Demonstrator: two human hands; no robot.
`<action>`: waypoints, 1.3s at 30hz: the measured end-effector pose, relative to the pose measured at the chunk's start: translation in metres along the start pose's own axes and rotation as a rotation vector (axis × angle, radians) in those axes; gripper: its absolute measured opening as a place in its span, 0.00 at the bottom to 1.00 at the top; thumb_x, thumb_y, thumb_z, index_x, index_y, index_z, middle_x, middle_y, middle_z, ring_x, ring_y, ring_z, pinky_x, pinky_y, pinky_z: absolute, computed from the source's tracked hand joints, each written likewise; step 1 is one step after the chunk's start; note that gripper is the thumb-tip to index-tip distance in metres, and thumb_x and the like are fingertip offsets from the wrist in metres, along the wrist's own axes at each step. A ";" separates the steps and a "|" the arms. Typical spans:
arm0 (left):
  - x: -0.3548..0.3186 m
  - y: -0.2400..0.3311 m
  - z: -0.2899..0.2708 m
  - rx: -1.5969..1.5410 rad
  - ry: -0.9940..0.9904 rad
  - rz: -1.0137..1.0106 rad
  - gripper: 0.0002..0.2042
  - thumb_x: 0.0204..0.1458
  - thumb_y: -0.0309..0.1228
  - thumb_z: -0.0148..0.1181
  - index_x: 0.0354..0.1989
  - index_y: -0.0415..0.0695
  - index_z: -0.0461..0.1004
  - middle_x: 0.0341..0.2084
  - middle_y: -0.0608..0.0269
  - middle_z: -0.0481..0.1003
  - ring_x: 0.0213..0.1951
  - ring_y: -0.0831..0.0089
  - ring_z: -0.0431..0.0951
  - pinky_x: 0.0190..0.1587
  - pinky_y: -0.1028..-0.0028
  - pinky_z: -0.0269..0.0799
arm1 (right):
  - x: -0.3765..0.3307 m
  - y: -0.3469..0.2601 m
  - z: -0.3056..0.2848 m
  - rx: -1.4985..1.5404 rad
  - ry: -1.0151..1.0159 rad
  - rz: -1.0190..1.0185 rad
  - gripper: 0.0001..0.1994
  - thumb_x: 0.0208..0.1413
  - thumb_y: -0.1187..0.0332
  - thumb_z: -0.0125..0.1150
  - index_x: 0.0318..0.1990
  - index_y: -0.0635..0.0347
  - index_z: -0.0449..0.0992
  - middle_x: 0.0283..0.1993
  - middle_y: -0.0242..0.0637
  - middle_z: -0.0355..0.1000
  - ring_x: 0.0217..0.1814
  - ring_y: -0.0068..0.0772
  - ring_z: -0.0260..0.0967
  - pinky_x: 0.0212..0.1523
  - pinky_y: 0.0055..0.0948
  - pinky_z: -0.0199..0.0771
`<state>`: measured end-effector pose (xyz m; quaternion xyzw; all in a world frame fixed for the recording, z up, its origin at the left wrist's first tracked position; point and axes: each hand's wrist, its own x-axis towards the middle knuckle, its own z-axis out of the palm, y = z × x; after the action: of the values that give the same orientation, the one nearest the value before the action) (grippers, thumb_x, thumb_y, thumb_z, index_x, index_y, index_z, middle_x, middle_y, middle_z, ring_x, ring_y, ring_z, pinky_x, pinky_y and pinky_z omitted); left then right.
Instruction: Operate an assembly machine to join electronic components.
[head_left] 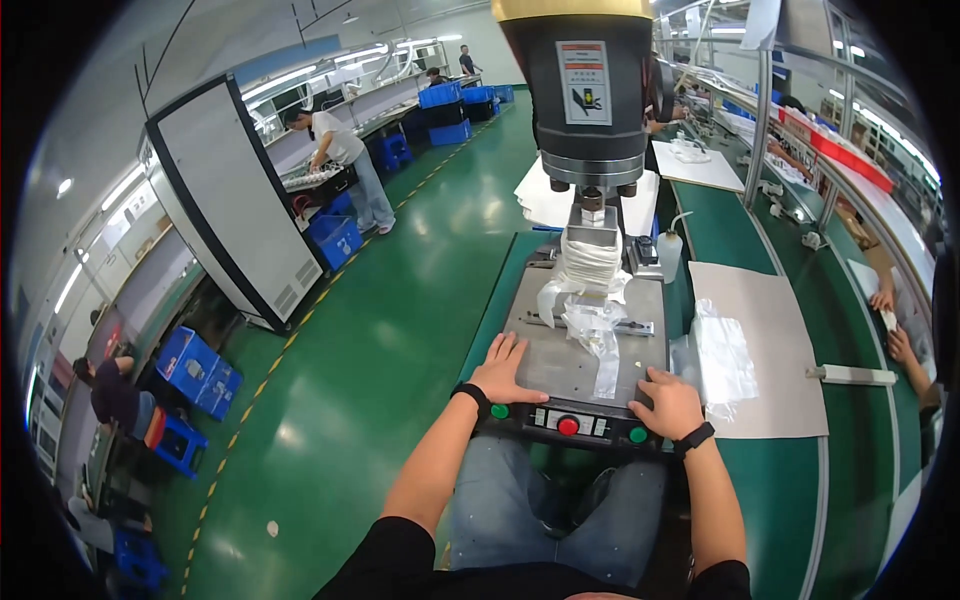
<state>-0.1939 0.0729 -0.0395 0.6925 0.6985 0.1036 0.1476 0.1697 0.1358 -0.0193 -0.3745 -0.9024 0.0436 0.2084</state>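
In front of me stands a bench press machine with a black and yellow head (588, 95) above a grey metal base plate (540, 365). My left hand (500, 372) lies on the plate's front left corner, fingers spread, its thumb just above a green button (500, 411). On the front right corner rests my right hand (668, 404), fingers apart, thumb close over another green button (638, 435). Neither hand holds anything. Between the buttons is a round red button (568, 426). White wrapping (590, 268) surrounds the press tool, and a loose clear plastic strip (605, 355) hangs onto the plate.
Clear plastic bags (724, 362) lie on a beige sheet (780, 345) to the right. A squeeze bottle (669, 252) stands beside the machine. A tall white cabinet (230, 200) and blue crates (198, 372) are at left. Other people work at benches on both sides.
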 end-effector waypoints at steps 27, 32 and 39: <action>0.002 0.004 0.004 -0.094 0.122 0.016 0.59 0.33 0.55 0.78 0.73 0.41 0.54 0.75 0.48 0.46 0.77 0.52 0.40 0.75 0.58 0.45 | -0.004 0.005 0.008 -0.113 -0.093 -0.042 0.37 0.39 0.49 0.77 0.54 0.65 0.76 0.65 0.54 0.68 0.67 0.52 0.67 0.60 0.42 0.75; 0.003 0.005 0.004 -0.106 0.128 0.026 0.59 0.33 0.56 0.78 0.73 0.42 0.54 0.75 0.49 0.46 0.77 0.53 0.40 0.75 0.57 0.45 | -0.003 0.006 0.006 -0.093 -0.080 -0.036 0.36 0.38 0.49 0.77 0.53 0.64 0.77 0.64 0.52 0.69 0.66 0.50 0.67 0.59 0.41 0.75; 0.004 0.004 0.007 -0.083 0.148 0.028 0.60 0.31 0.60 0.78 0.72 0.39 0.55 0.75 0.48 0.48 0.76 0.52 0.40 0.74 0.58 0.47 | -0.005 0.007 0.003 -0.088 -0.096 -0.019 0.36 0.39 0.48 0.76 0.54 0.63 0.77 0.65 0.50 0.69 0.67 0.51 0.67 0.60 0.42 0.74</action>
<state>-0.1881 0.0762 -0.0448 0.6859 0.6930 0.1852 0.1227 0.1758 0.1379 -0.0256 -0.3722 -0.9159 0.0199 0.1487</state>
